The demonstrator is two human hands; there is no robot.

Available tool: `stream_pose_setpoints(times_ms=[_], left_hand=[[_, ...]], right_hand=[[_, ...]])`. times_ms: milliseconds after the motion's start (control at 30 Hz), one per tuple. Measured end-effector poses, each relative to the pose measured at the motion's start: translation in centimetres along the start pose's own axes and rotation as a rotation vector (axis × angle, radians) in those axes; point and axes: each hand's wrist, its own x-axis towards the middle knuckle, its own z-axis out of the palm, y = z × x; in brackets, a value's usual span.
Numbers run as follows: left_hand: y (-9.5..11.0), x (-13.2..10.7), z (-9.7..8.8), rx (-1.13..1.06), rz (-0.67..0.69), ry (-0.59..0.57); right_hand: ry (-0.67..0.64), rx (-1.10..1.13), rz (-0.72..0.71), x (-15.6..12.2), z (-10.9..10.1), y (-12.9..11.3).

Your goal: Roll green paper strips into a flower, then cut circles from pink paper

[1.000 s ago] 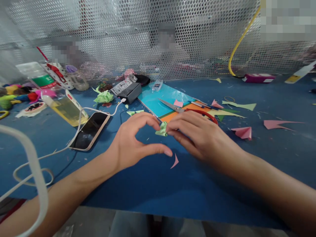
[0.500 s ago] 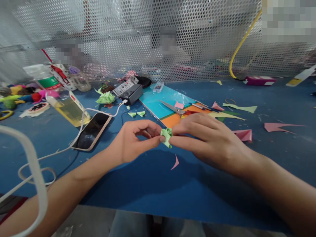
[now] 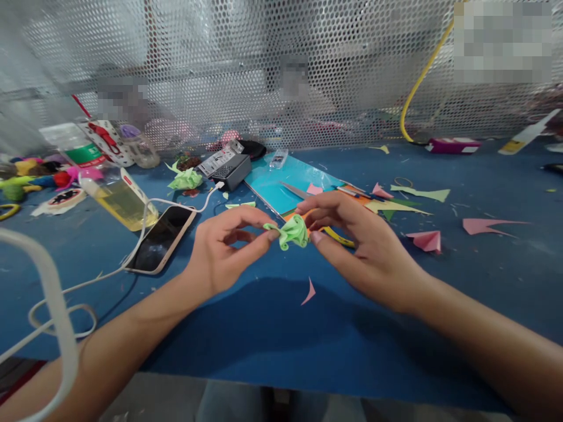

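Light-green paper, gathered into a small curled rosette [image 3: 294, 232], is being held up over the blue tabletop [image 3: 272, 346], between the two bare hands. The left hand [image 3: 229, 243] is pinching the rosette's narrow, twisted end between thumb and forefinger. The right hand [image 3: 367, 246] is curving about the opposite side with thumb and fingers parted (whether a fingertip is touching the paper cannot be told from this angle). Nearer the wearer, a thin pink paper sliver [image 3: 310, 292] is lying on the tabletop. Just beyond the hands, a pair of scissors [image 3: 292, 189] is resting over coloured sheets, its handles partly hidden by the right hand; a bright-blue sheet [image 3: 272, 181] is lying among these.

To the left, a smartphone [image 3: 162, 240] is lying face up, with a white cable [image 3: 143, 234] passing along its edge and plugging into a dark grey adapter [image 3: 233, 172]. A clear bottle of yellow liquid [image 3: 116, 202] is lying beside the phone, while a crumpled light-green paper [image 3: 185, 179] is sitting near the adapter. To the right, a folded pink paper [image 3: 426, 241], a forked pink scrap [image 3: 484, 225] and a pale-green strip [image 3: 424, 192] are lying apart from one another. Farthest out, a perforated metal screen [image 3: 246, 35] is standing behind the tabletop.
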Motion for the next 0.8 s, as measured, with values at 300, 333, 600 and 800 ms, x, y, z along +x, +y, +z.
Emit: stream_pose_setpoints(times_ms=[300, 333, 600, 800], left_hand=[[-0.22, -0.02, 0.01, 0.128, 0.234, 0.013], [-0.19, -0.07, -0.06, 0.117, 0.245, -0.017], [-0.17, -0.31, -0.04, 0.023, 0.062, -0.046], [-0.81, 0.29, 0.15, 0.014, 0.046, -0.077]], right_hand=[[-0.045, 0.297, 0.113, 0.03, 0.73, -0.81], [-0.041, 0.301, 0.111, 0.07, 0.72, -0.75], [-0.040, 0.322, 0.145, 0.42, 0.49, -0.49], [-0.060, 0.259, 0.135, 0.33, 0.52, -0.23]])
